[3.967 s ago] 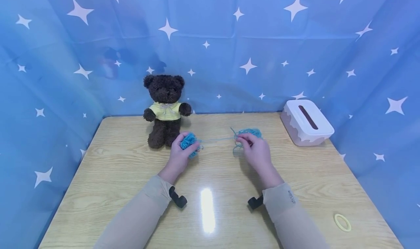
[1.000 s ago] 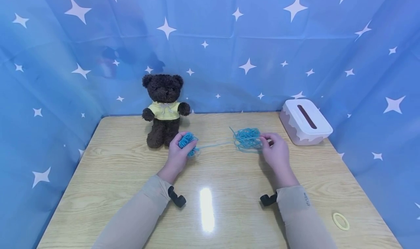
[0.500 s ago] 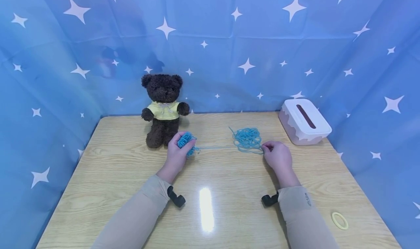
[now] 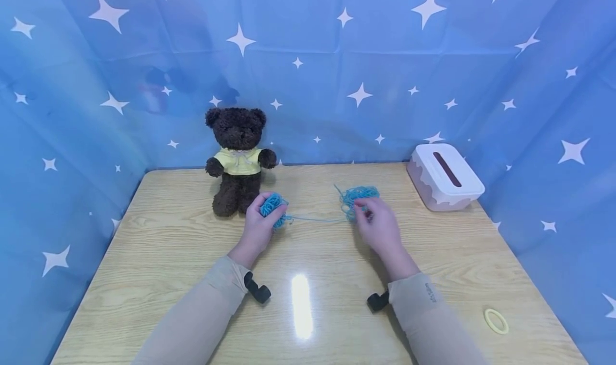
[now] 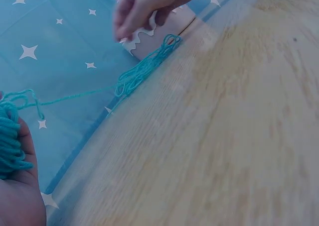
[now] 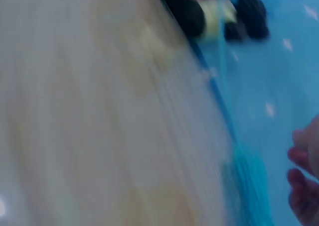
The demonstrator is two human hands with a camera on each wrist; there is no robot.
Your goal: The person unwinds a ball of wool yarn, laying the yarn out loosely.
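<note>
In the head view my left hand (image 4: pixel 258 223) grips a bundle of blue yarn (image 4: pixel 273 210), fingers behind it and thumb across its front. A single strand (image 4: pixel 317 219) runs from the bundle to a loose heap of blue yarn (image 4: pixel 358 194) lying on the table to the right. My right hand (image 4: pixel 380 228) hovers over the near side of that heap, its fingers loosely bent. In the left wrist view the right hand (image 5: pixel 152 9) is blurred above the heap, with no yarn visible between its fingers. The right wrist view shows its fingertips (image 6: pixel 299 159) apart from the yarn.
Behind my left hand a dark brown teddy bear (image 4: pixel 237 162) in a yellow top sits on the wooden table (image 4: pixel 192 279). A white-lidded tissue box (image 4: pixel 445 178) stands at the back right. A pale yellow ring (image 4: pixel 495 321) lies at the front right. Starry blue curtain surrounds the table.
My right hand pinched yarn at the heap's right edge half a second ago; it has let go and shifted left over the heap. The left hand keeps its grip on the bundle.
</note>
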